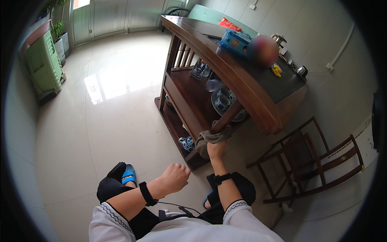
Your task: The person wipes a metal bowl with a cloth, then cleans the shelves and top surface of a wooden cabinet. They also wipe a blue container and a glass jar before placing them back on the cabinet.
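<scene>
My right hand (216,150) grips a grey-brown cloth (207,142). The cloth is bunched around the corner post (227,118) of a dark wooden tea table (242,81), and my fingers are partly hidden behind it. My left hand (175,178) hangs in front of me, its fingers curled in and nothing visible in them. It is apart from the table. On the low bottom shelf, close to the cloth, stands a blue-and-white teapot (187,143). Above, the middle shelf bears a round tray (215,104) with several blue-and-white cups (222,102).
To my right is a wooden chair (325,165). The tabletop carries a blue cartoon-printed case (234,42), a yellow item (276,70) and kettles, one being a metal kettle (301,71). A pale green appliance (45,65) stands at left. Tiled floor (121,127) surrounds the table.
</scene>
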Action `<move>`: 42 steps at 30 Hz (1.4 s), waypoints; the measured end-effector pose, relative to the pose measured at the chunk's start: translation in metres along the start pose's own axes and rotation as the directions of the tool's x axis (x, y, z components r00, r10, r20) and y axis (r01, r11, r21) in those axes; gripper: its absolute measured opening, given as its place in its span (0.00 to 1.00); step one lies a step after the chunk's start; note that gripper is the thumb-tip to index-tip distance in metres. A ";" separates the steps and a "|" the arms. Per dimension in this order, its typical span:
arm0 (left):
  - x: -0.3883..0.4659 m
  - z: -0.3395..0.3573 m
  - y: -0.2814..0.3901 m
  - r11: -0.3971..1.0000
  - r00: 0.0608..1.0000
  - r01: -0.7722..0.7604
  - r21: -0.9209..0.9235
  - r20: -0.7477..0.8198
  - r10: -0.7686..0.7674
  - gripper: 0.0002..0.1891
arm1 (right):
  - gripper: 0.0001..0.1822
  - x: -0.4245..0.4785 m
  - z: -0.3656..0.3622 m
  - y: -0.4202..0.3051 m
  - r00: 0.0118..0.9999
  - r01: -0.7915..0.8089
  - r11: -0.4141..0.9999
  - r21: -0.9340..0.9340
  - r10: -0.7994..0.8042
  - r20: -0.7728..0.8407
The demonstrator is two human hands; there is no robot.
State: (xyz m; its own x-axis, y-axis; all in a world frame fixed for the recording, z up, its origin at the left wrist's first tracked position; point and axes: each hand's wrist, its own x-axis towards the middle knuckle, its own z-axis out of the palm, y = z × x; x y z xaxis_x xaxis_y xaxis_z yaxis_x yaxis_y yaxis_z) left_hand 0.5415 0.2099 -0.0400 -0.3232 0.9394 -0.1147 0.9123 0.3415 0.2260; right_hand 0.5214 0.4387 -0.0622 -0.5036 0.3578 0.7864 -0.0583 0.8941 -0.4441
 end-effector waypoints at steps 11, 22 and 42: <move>0.008 0.000 0.004 0.999 0.999 -0.039 -0.001 0.014 0.039 0.20 | 0.10 -0.006 -0.010 -0.007 0.992 -0.129 0.985 0.111 0.129 0.006; 0.008 -0.002 0.006 0.999 0.999 -0.029 -0.013 0.046 0.029 0.21 | 0.08 0.007 -0.023 -0.015 0.999 -0.018 0.999 0.040 0.016 0.043; 0.025 -0.001 0.007 0.997 0.997 -0.072 -0.008 -0.038 0.072 0.20 | 0.18 -0.014 -0.130 0.038 0.990 -0.137 0.945 -0.296 0.134 -0.032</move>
State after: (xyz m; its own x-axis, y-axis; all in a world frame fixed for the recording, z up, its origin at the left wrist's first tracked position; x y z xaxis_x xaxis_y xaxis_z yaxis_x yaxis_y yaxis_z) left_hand 0.5394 0.2356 -0.0407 -0.2662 0.9620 -0.0609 0.9313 0.2730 0.2410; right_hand 0.6381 0.5021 -0.0345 -0.4792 0.4828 0.7330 0.2691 0.8757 -0.4009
